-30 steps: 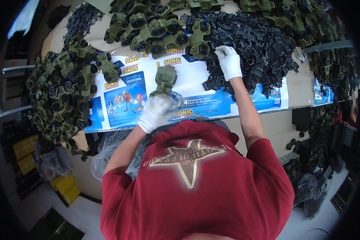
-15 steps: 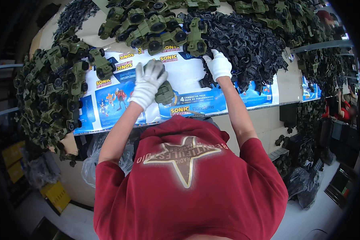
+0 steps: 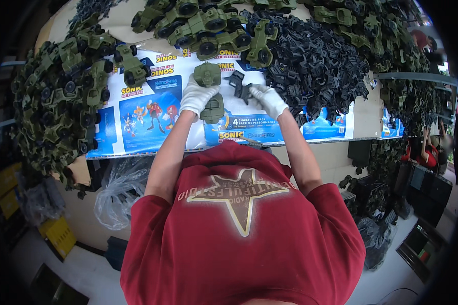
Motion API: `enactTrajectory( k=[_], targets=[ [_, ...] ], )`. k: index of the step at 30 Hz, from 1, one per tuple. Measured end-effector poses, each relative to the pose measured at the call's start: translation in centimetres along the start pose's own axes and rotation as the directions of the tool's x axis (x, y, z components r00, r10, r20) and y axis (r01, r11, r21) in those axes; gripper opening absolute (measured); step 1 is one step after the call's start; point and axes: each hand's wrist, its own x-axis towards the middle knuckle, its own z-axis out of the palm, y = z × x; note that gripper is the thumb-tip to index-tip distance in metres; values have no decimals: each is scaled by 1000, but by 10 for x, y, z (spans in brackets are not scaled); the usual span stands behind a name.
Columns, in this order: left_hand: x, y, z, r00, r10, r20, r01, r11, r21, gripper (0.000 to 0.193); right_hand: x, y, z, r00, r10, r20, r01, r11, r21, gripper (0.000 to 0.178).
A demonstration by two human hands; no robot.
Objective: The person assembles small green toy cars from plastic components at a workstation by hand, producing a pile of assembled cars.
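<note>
My left hand (image 3: 198, 97), in a white glove, is closed around a green plastic toy vehicle body (image 3: 207, 74) above the printed sheet. A second green section (image 3: 212, 111) shows on the near side of my fingers; whether it belongs to the same body I cannot tell, as the glove covers the middle. My right hand (image 3: 269, 101), also gloved in white, pinches small black plastic parts (image 3: 237, 82) just right of the green body. They look like a seat or frame-like pieces, apart from the green body. Beyond my right hand lies a heap of similar black parts (image 3: 318, 66).
Green toy vehicles with black wheels (image 3: 203, 30) lie along the far side, with another large pile (image 3: 56, 96) at the left. A colourful printed sheet (image 3: 147, 112) covers the tabletop. Clear plastic bags (image 3: 118, 193) hang below the edge. Another person (image 3: 426, 155) works at far right.
My right hand has come left from the black heap, bringing black parts with it. My left hand has moved slightly right and nearer, now wrapped around the green body, whose far section shows.
</note>
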Motion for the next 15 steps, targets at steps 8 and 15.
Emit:
enactTrajectory(
  k=[8,15],
  targets=[
    [-32,-55,-50,977,-19,212,66,974,-218,67,-24,-13,33,954,-278,-109,92,621,-778,42],
    [-53,-56,-64,968,56,246,-23,991,-135,66,-11,-26,73,971,-230,-70,-5,269,-963,65]
  ],
)
